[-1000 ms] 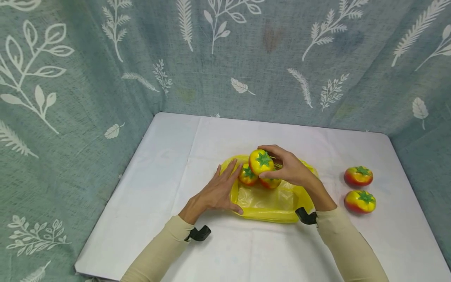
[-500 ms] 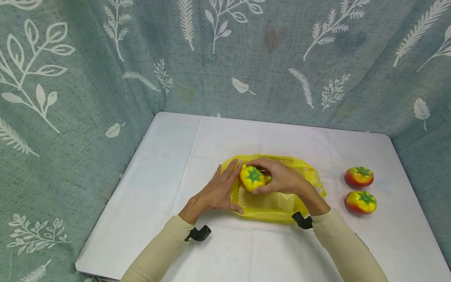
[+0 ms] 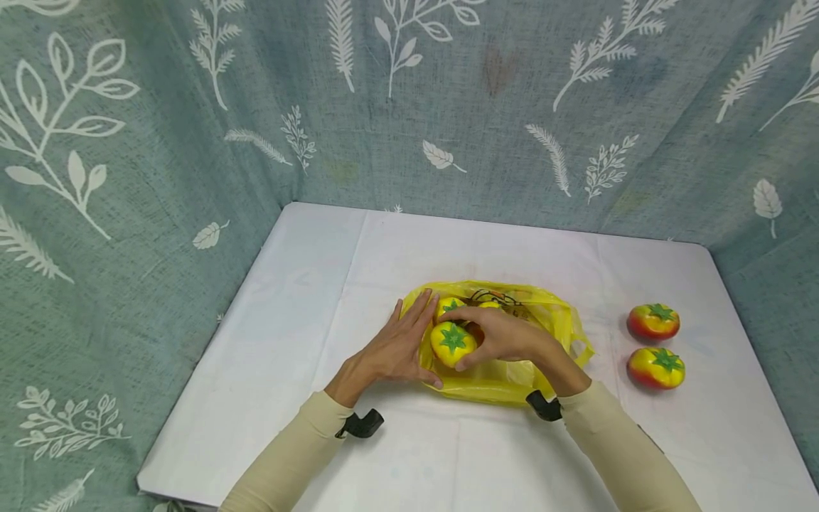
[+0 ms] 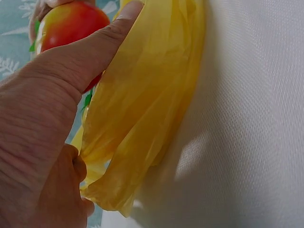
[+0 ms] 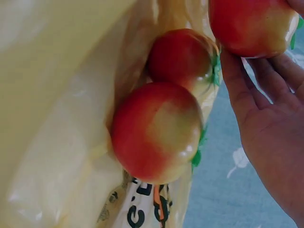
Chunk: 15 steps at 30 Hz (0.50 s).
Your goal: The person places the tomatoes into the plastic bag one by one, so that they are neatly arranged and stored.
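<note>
My right hand (image 3: 512, 336) grips a glossy red-and-yellow toy tomato (image 3: 451, 344) with a green star-shaped leaf, low over the left part of a yellow plastic bag (image 3: 493, 391). Inside the bag lie two more toy tomatoes, clearest in the right wrist view: a nearer tomato (image 5: 156, 135) and a farther tomato (image 5: 178, 59). My left hand (image 3: 399, 346) rests with spread, straight fingers on the bag's left edge. In the left wrist view its thumb (image 4: 102, 42) lies along the bag's rim, in front of the held tomato.
Two toy tomatoes stand on the white-covered table (image 3: 307, 441) at the right, a rear tomato (image 3: 652, 322) and a front tomato (image 3: 656, 368). A leaf-patterned blue-green curtain (image 3: 486, 107) encloses the back and sides. Black straps sit at both wrists.
My right hand has carried the tomato left and towards me, down into the bag's left part, uncovering the tomatoes behind. The left hand has stayed in place.
</note>
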### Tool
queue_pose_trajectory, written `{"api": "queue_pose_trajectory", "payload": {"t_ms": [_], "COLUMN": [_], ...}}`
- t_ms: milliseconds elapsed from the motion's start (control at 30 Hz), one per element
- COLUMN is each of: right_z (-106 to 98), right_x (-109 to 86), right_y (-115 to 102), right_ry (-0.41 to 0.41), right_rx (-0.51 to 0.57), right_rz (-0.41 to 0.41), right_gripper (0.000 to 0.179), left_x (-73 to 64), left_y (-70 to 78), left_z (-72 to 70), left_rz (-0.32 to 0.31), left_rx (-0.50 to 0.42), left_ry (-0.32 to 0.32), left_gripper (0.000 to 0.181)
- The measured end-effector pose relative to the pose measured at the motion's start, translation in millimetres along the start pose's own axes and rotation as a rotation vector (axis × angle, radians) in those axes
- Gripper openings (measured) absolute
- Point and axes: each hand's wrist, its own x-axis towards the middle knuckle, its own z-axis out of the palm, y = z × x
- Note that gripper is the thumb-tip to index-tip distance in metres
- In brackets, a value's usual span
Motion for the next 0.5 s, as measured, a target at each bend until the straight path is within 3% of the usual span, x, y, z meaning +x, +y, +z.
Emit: {"api": "queue_pose_trajectory", "payload": {"t_ms": [500], "right_z": [5.9], "right_x": [1.7], "right_y": [5.9], "right_ry": [-0.022], "right_rx": [-0.05], "right_rz": [-0.007], "right_gripper": [0.077], "left_x": [-0.4], "left_y": [0.4], "left_z": [-1.0], "left_rz": [0.005], "left_rx": [-0.014], "left_ry": [-0.009], "left_gripper": [0.15]}}
